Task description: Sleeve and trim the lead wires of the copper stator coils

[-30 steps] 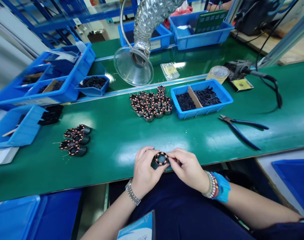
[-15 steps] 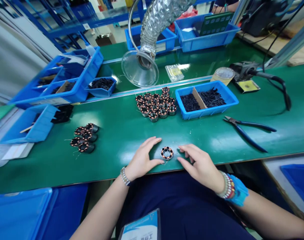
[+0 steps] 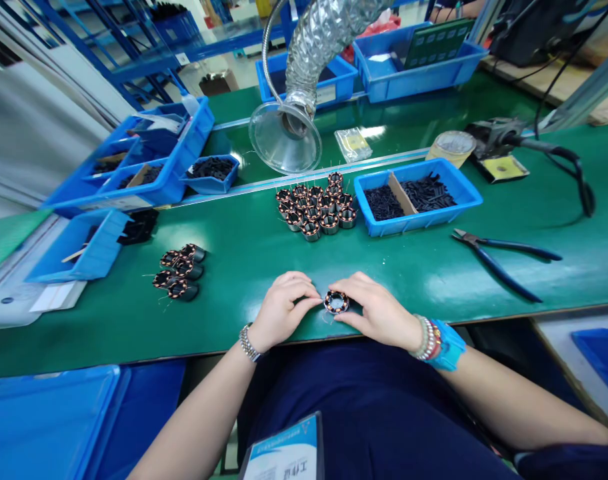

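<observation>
Half a second earlier both hands lay open beside the coil. Now left hand and right hand close in, fingers pinching the wound stator coil on the table; handling resumes.

A factory assembly bench: blue parts bins, fume extractor hose, soldering iron stand
</observation>
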`<action>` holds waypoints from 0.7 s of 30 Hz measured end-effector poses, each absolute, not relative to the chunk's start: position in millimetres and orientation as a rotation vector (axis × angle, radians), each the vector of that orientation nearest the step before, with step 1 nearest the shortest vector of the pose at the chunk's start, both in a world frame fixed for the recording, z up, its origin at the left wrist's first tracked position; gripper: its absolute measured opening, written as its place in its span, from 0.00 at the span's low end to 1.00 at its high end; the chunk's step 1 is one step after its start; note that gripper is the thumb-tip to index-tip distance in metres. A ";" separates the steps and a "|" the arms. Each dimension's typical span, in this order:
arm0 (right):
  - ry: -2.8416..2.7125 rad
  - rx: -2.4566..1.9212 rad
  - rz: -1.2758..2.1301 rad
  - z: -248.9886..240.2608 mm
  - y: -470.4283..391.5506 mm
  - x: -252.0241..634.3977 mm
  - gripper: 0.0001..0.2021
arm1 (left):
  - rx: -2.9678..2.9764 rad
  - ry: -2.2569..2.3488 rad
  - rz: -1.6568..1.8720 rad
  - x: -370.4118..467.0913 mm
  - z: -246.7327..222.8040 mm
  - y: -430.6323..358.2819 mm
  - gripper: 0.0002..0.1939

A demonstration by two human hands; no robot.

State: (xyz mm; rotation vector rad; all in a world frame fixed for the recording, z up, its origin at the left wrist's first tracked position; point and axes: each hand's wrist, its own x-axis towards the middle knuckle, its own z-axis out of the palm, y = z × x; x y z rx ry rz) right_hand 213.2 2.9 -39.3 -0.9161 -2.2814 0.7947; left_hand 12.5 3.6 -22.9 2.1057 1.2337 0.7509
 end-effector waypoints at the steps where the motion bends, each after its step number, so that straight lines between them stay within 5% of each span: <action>1: -2.271 -0.926 0.794 -39.2 2.1 213.4 0.18 | 1.972 1.261 0.783 10.0 -25.1 3.2 0.05; 6: -2.221 -0.961 0.792 -41.5 -1.3 215.0 0.18 | 1.258 1.466 0.958 -8.0 -29.2 0.3 0.06; 10: -2.206 -0.967 0.796 -43.0 -0.9 215.3 0.17 | 0.925 1.301 0.777 -6.2 -18.3 -1.1 0.09; 21: -2.206 -0.980 0.777 -42.9 -1.0 214.6 0.18 | 0.843 1.227 0.616 18.9 -11.1 9.3 0.06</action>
